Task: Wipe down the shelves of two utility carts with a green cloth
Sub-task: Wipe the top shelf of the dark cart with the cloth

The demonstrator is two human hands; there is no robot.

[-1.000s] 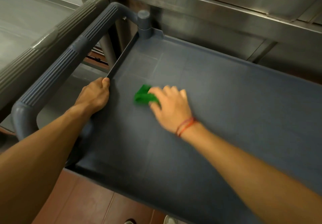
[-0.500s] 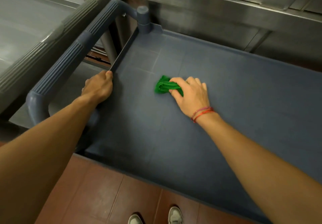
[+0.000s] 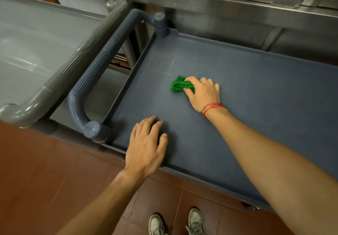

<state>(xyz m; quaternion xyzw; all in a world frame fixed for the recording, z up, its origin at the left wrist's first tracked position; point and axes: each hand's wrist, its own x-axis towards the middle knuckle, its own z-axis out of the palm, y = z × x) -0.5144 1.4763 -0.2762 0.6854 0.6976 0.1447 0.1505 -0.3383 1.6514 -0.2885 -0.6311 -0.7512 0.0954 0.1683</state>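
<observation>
A dark blue-grey utility cart fills the middle and right, its top shelf (image 3: 247, 92) flat with a low rim. My right hand (image 3: 203, 93) grips a bunched green cloth (image 3: 180, 86) against that shelf, left of centre. My left hand (image 3: 146, 148) lies with fingers spread and relaxed over the shelf's near edge, close to the front-left corner post. A second, lighter grey cart shelf (image 3: 31, 39) sits to the left.
The blue cart's ribbed handle (image 3: 102, 60) and the grey cart's handle (image 3: 73, 64) run side by side between the two carts. Stainless steel equipment (image 3: 228, 0) stands right behind the blue cart. Red-brown floor tiles (image 3: 45, 170) and my shoes lie below.
My left hand let go of the shelf's left rim and came back to the near front edge. My right hand moved the cloth rightward across the shelf. The view pulled back.
</observation>
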